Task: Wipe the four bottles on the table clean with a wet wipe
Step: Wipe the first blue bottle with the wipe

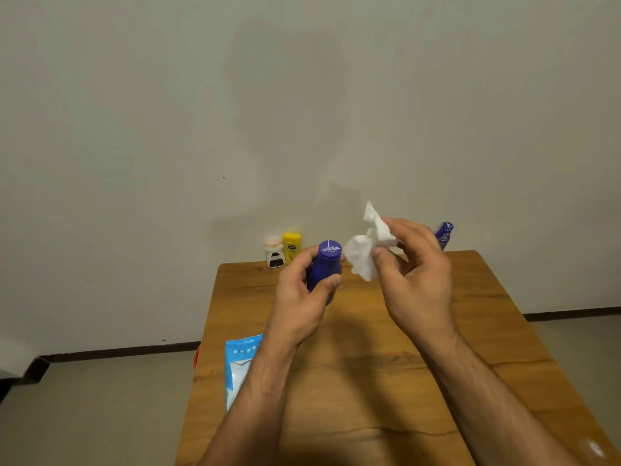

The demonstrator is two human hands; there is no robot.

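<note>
My left hand (299, 297) grips a dark blue bottle (325, 264) above the wooden table (369, 381), its cap end turned toward me. Just to its right, my right hand (413, 274) pinches a crumpled white wet wipe (364, 250) between thumb and fingers; wipe and bottle are slightly apart. A white bottle with a dark label (275, 252) and a yellow bottle (291, 246) stand side by side at the table's far edge by the wall. A second blue bottle (444, 234) shows partly behind my right hand at the far right.
A light blue wet-wipe pack (240, 368) lies at the table's left edge, partly under my left forearm. Something red (196, 356) peeks out beyond that edge. A plain wall stands right behind the table, and grey floor surrounds it.
</note>
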